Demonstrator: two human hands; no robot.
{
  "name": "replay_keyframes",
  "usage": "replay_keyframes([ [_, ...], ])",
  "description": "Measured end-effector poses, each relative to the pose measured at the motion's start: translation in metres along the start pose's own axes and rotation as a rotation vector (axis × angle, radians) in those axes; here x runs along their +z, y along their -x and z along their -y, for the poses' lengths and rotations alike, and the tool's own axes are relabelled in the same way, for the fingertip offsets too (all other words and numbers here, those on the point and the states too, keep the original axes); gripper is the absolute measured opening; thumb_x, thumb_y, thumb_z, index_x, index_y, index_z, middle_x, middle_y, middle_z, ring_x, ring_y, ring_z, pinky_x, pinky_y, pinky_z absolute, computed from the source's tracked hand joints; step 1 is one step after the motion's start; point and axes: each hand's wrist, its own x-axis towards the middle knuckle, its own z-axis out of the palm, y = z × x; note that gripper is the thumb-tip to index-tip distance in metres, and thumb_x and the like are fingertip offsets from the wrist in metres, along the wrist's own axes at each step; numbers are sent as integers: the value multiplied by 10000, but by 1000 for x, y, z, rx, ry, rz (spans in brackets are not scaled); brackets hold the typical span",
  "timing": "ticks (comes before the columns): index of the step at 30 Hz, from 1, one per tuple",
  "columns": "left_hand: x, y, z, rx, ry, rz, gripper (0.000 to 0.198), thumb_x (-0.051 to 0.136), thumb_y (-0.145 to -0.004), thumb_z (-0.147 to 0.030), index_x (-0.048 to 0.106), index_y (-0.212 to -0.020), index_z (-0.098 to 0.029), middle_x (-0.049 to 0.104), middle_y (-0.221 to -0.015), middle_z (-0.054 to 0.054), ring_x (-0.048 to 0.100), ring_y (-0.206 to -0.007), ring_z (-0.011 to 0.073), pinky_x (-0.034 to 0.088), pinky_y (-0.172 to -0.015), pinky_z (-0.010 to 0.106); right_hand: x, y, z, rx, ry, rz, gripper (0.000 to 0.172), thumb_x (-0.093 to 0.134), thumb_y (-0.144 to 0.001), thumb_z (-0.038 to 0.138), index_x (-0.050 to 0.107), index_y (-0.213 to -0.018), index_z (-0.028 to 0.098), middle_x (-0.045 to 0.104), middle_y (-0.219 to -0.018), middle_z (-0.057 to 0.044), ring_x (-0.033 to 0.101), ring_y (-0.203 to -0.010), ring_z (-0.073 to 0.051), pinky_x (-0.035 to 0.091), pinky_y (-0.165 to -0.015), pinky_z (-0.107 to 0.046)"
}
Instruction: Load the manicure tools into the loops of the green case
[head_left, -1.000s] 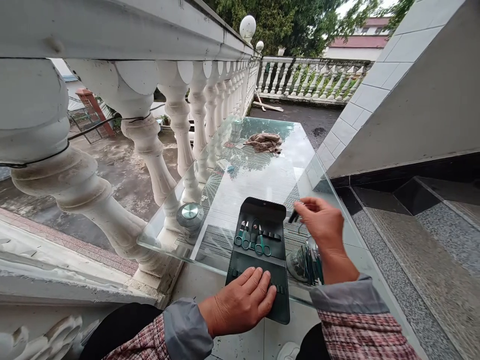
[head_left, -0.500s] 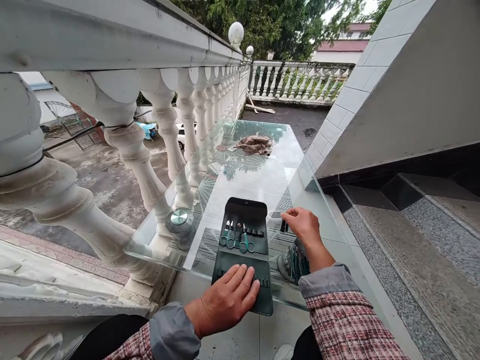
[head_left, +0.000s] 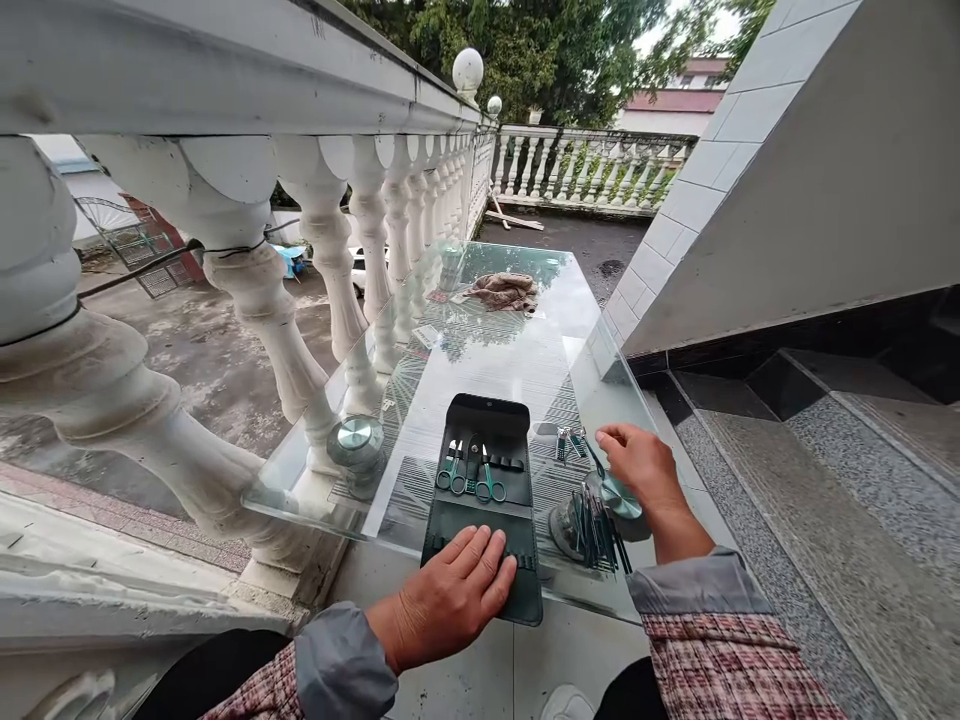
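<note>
My left hand (head_left: 457, 595) lies flat, fingers stretched, on the lower flap of an unfolded dark green manicure case (head_left: 487, 520). In the case's upper part sit two small pairs of scissors (head_left: 491, 487) with green handles, beside a strap with a snap. Several loops in the case hold nothing. My right hand (head_left: 641, 470) hovers right of the case, thumb and fingers pinched together. A slim dark tool (head_left: 595, 458) shows at its fingertips; whether they grip it is unclear. Nail clippers (head_left: 564, 443) lie just left of it. Several thin manicure tools (head_left: 596, 530) lie in a pile below.
The glass table (head_left: 517, 365) has round metal-capped supports (head_left: 358, 433) under its top. A crumpled brown cloth (head_left: 502, 290) lies at its far end. White balusters (head_left: 262, 310) line the left; stone steps (head_left: 825, 480) rise on the right.
My right hand has moved right and slightly down, uncovering the nail clippers and more of the tool pile. My left hand stays on the case.
</note>
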Motion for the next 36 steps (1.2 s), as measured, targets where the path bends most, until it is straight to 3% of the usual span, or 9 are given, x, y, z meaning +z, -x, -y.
replay_keyframes([
  [5,1,-1,-1,7,-15,-22,346,402,-876,-145,517,-1197,-86,557,-1226,161,518,-1148,283,412,-983,420,1,14,16,-50,130,137,240,495,-801,349,666,-925,233,697,-914,-51,609,-815,-210,346,-595,-274],
  [9,3,0,-2,2,-19,-22,344,398,-877,-147,516,-1196,-89,554,-1230,161,514,-1152,283,409,-983,425,3,15,21,-94,70,177,232,463,-822,287,659,-938,241,695,-925,-41,606,-848,-206,358,-616,-272],
  [13,6,1,-2,7,-18,-12,345,402,-880,-153,507,-1202,-91,544,-1240,169,507,-1160,284,408,-980,436,5,13,18,-98,-29,170,244,444,-832,246,654,-957,258,700,-885,-18,606,-864,-193,383,-660,-268],
  [16,7,2,-3,3,-14,-10,351,412,-877,-155,504,-1209,-93,546,-1239,163,501,-1165,290,407,-983,436,10,15,16,-182,-52,138,263,415,-852,224,651,-964,249,694,-932,-16,598,-885,-189,396,-708,-276],
  [20,7,2,-3,6,-11,-7,360,417,-874,-159,498,-1218,-91,543,-1244,159,499,-1169,293,407,-986,431,14,17,14,-309,-39,118,299,368,-867,182,647,-966,223,673,-1010,-22,563,-941,-191,396,-756,-282],
  [26,7,1,-3,-1,-16,-20,350,412,-875,-158,507,-1205,-90,548,-1238,160,505,-1162,291,409,-985,430,15,18,12,-338,-1,78,337,338,-878,162,645,-1007,216,661,-999,-44,539,-919,-191,404,-762,-290],
  [31,7,1,-3,-1,-21,-13,351,420,-873,-156,502,-1208,-91,537,-1248,170,507,-1159,289,396,-989,437,25,22,16,-554,73,74,469,364,-784,4,636,-1091,231,590,-1169,-48,486,-1016,-189,394,-847,-291],
  [36,5,2,-2,15,-18,13,353,412,-879,-159,486,-1217,-90,525,-1258,179,500,-1169,276,388,-997,438,29,25,11,-572,119,64,451,377,-771,1,662,-1039,225,567,-1200,-55,482,-998,-205,416,-836,-321],
])
